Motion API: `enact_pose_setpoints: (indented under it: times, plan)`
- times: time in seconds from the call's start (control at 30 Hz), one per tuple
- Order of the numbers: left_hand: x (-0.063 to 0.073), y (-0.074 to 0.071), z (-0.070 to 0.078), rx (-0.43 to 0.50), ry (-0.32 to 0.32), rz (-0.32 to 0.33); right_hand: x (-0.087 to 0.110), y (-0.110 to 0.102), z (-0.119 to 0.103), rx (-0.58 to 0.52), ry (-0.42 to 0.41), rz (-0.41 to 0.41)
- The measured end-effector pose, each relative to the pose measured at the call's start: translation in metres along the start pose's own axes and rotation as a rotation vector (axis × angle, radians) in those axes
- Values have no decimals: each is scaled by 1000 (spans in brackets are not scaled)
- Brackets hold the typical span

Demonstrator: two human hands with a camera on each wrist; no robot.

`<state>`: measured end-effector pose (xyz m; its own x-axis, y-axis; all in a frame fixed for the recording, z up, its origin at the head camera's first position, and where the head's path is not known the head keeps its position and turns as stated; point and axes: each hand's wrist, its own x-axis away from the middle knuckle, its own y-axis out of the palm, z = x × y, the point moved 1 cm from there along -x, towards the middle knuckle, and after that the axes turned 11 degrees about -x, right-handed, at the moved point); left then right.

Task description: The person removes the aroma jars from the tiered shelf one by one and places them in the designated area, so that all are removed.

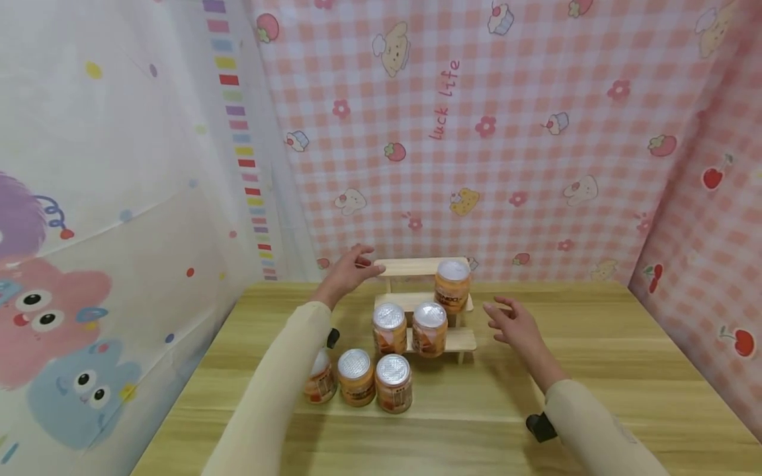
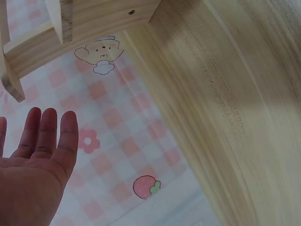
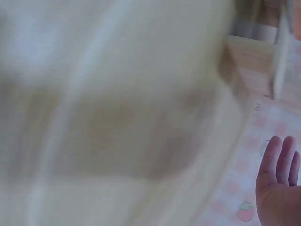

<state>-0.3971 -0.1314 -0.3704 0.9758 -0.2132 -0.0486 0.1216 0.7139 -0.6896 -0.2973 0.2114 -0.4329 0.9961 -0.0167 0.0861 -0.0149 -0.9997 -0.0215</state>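
A three-step wooden rack stands on the table. On its lowest step are two orange jars with silver lids, a left jar and a right jar. A third jar sits higher, at the right end of the middle step. My left hand is held by the rack's upper left end, thumb tip right at the top board, fingers extended and holding nothing. To the right of the rack, my right hand hovers over the table with relaxed fingers and an empty palm.
In front of the rack, three more jars stand in a row: a right one, a middle one and a left one partly covered by my left sleeve. A pink checked cloth hangs behind the wooden table.
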Motion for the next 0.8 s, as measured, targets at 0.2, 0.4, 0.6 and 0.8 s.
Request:
enact_pose_setpoints:
  times: [0.2, 0.4, 0.6, 0.8]
  plan:
    - [-2, 3, -6, -45, 27, -8, -10, 12, -26, 2, -51, 4]
    - [0, 4, -6, -93, 40, -18, -18, 27, -42, 65, -125, -14]
    - [-2, 5, -6, -83, 33, -20, -23, 41, -52, 82, -176, -52]
    - [-3, 4, -8, -93, 19, -36, -28, 54, -56, 127, -200, -67]
